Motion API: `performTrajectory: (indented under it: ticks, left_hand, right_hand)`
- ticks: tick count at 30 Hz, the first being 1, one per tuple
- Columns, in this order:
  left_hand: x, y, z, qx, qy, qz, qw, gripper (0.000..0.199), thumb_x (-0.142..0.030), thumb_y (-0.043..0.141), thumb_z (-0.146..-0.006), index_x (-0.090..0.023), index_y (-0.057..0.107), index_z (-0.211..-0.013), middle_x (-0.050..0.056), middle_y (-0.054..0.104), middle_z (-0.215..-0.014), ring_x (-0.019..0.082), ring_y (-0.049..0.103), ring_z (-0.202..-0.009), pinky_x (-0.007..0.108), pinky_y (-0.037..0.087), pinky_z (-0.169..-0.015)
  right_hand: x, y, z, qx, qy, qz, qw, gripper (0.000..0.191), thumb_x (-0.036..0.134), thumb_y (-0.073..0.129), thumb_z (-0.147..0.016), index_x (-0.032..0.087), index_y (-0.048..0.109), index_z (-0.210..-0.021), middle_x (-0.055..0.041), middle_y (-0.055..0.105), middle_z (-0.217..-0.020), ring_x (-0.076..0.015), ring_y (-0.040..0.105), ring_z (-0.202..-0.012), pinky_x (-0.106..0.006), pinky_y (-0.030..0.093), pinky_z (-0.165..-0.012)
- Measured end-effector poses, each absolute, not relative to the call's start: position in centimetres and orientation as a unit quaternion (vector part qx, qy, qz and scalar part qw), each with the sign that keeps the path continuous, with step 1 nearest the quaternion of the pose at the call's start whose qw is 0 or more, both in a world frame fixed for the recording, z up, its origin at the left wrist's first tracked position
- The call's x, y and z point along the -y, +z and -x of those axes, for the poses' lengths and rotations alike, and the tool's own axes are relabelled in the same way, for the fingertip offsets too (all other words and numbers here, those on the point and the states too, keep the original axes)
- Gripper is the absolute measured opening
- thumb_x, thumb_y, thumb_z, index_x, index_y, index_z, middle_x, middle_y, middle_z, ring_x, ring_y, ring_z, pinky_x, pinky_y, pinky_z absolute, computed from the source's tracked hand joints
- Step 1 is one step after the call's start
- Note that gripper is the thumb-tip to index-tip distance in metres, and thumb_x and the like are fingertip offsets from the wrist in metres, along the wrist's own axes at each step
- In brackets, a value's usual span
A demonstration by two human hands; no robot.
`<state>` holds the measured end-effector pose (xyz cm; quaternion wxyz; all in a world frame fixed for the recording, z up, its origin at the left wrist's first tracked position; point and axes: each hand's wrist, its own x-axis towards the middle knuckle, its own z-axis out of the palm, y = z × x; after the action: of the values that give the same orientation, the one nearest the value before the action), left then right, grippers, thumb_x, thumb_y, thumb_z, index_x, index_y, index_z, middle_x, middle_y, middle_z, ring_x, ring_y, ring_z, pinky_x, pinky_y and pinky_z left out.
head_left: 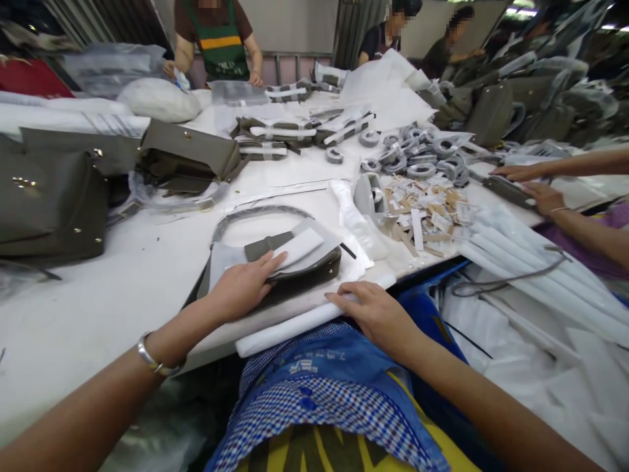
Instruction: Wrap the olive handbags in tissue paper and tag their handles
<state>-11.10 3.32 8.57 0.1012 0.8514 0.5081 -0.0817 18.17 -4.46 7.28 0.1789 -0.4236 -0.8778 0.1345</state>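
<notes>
An olive-grey handbag (307,270) lies on the worktable before me, with a wrapped handle (260,211) arching behind it. White sheeting and a flat white strip (302,249) lie across its top. My left hand (243,285) holds the bag from the left, fingers over the strip and thumb towards the front. At the table's near edge, my right hand (376,311) is closed on the right part of a white foam roll (289,328), in front of the bag. The undersides of both hands are hidden.
Olive bags (54,203) stand at left. Wrapped rings (422,160), a heap of tags (432,210) and white foam strips (540,262) are at right. A co-worker in a green apron (223,49) stands opposite; another person's hands (543,193) work at far right.
</notes>
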Motion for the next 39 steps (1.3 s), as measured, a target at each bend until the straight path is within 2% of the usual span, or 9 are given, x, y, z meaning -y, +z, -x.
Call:
performTrajectory:
  ticks: [4,9,14,19,22,26,28,32,39]
  left_hand:
    - [-3.4,8.6,11.0,-0.507,-0.090,-0.851,0.104,0.068,-0.029,0.047,-0.094,-0.030,0.018,-0.155,0.008,0.031,-0.158,0.032,0.057,-0.124,0.047,0.050,-0.098]
    - [-3.2,8.6,10.8,-0.513,-0.070,-0.850,0.095,0.066,-0.046,0.047,-0.096,-0.030,0.021,-0.154,0.010,0.035,-0.157,0.032,0.056,-0.126,0.047,0.051,-0.096]
    - [-2.6,8.3,10.8,-0.505,-0.060,-0.859,0.068,0.087,-0.064,0.058,-0.086,-0.025,0.021,-0.155,0.015,0.033,-0.157,0.035,0.055,-0.126,0.046,0.053,-0.095]
    - [-1.5,6.5,10.4,-0.499,-0.015,-0.867,0.004,0.075,-0.043,0.062,-0.090,-0.018,0.028,-0.153,0.022,0.035,-0.155,0.035,0.049,-0.132,0.044,0.051,-0.099]
    - [-0.8,5.0,10.0,-0.494,0.029,-0.869,-0.033,0.063,-0.030,0.057,-0.094,-0.016,0.034,-0.150,0.025,0.036,-0.153,0.035,0.045,-0.136,0.046,0.045,-0.106]
    - [-0.2,3.4,10.0,-0.497,0.074,-0.863,-0.048,0.058,-0.025,0.050,-0.097,-0.018,0.033,-0.152,0.024,0.030,-0.156,0.036,0.036,-0.141,0.049,0.037,-0.113]
    - [-0.1,2.9,10.1,-0.503,0.084,-0.859,-0.040,0.056,-0.022,0.047,-0.098,-0.021,0.032,-0.152,0.022,0.026,-0.158,0.035,0.032,-0.143,0.050,0.036,-0.114]
    - [0.4,3.0,9.3,-0.525,0.081,-0.847,-0.022,0.059,-0.011,0.040,-0.095,-0.024,0.032,-0.152,0.015,0.019,-0.161,0.032,0.024,-0.147,0.052,0.032,-0.116]
    - [-0.3,4.6,5.6,-0.526,0.013,-0.849,-0.053,0.050,-0.016,0.039,-0.095,-0.004,0.044,-0.143,0.024,0.033,-0.154,0.039,0.027,-0.145,0.066,0.027,-0.112]
  right_hand:
    - [2.5,5.3,-16.8,0.917,0.030,0.370,0.148,0.035,0.012,0.050,-0.095,0.015,0.060,-0.128,-0.0117,0.067,-0.111,-0.0252,0.057,-0.104,-0.041,0.048,-0.092]
    - [0.6,3.4,-13.6,0.897,-0.049,0.365,0.243,0.027,0.018,0.050,-0.098,0.018,0.065,-0.120,-0.0083,0.069,-0.112,-0.0219,0.056,-0.105,-0.037,0.045,-0.091]
    - [-0.6,0.7,-11.9,0.864,-0.108,0.385,0.305,0.023,0.017,0.055,-0.096,0.023,0.069,-0.113,-0.0049,0.071,-0.101,-0.0183,0.059,-0.090,-0.034,0.044,-0.080]
    - [-0.5,-0.2,-12.5,0.874,-0.073,0.353,0.325,0.026,0.012,0.052,-0.096,0.018,0.068,-0.115,-0.0052,0.073,-0.097,-0.0176,0.063,-0.084,-0.032,0.049,-0.076]
    - [-0.5,1.9,-13.5,0.898,-0.032,0.297,0.322,0.037,0.009,0.048,-0.097,0.019,0.059,-0.132,-0.0055,0.071,-0.117,-0.0178,0.063,-0.109,-0.035,0.049,-0.098]
    - [-2.8,4.5,-14.9,0.922,-0.025,0.305,0.236,0.054,0.014,0.054,-0.096,0.023,0.041,-0.148,-0.0067,0.049,-0.149,-0.0226,0.034,-0.145,-0.050,0.027,-0.121]
    - [-4.6,4.2,-15.3,0.932,-0.008,0.304,0.198,0.055,0.018,0.056,-0.095,0.022,0.040,-0.148,-0.0085,0.046,-0.151,-0.0243,0.030,-0.146,-0.052,0.027,-0.121]
    - [-6.4,1.3,-15.7,0.928,0.011,0.310,0.208,0.043,0.017,0.049,-0.099,0.023,0.050,-0.141,-0.0059,0.055,-0.143,-0.0214,0.042,-0.140,-0.048,0.035,-0.118]
    - [-5.7,-0.5,-15.4,0.907,0.000,0.326,0.266,0.042,0.013,0.048,-0.098,0.021,0.052,-0.140,-0.0076,0.057,-0.141,-0.0221,0.045,-0.138,-0.048,0.038,-0.116]
